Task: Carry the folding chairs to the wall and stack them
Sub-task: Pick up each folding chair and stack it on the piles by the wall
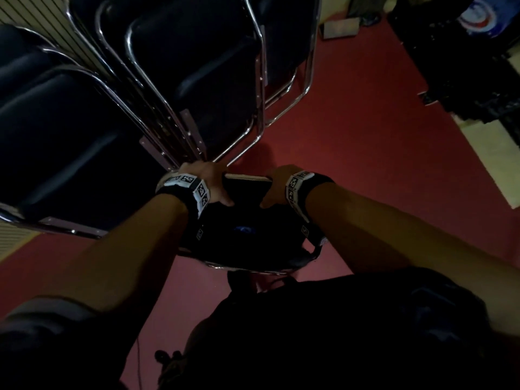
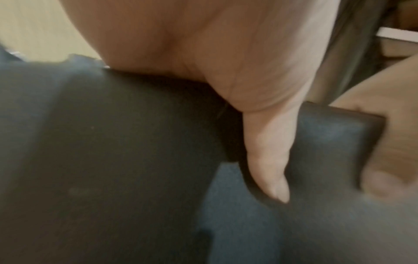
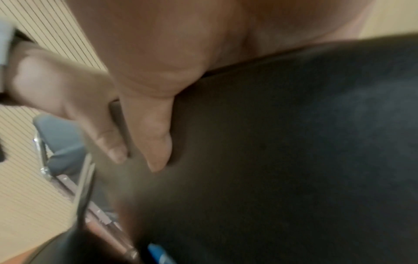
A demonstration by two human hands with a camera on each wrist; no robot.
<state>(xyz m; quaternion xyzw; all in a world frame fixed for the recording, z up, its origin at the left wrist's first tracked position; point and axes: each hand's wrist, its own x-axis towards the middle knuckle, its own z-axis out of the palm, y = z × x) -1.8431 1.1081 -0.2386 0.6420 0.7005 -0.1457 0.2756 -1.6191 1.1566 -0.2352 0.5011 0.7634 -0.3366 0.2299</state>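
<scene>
Head view dim and underexposed; both wrist views motion-blurred.

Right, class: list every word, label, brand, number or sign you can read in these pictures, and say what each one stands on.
No text can be read here.
Wrist bands: square black-and-white marker patterns, no letters.
Blue and white round logo at top right: too blurred to read.
Small blue mark on the held folding chair: too dark and small to read.

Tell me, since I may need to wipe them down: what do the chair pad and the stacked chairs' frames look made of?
The held chair's pad looks like black vinyl or leatherette: smooth, faintly sheened, though blurred. The stacked chairs' frames look like chromed steel tubing: bright mirror-like highlights along the bends. Both the left hand and right hand grip the pad.
</scene>
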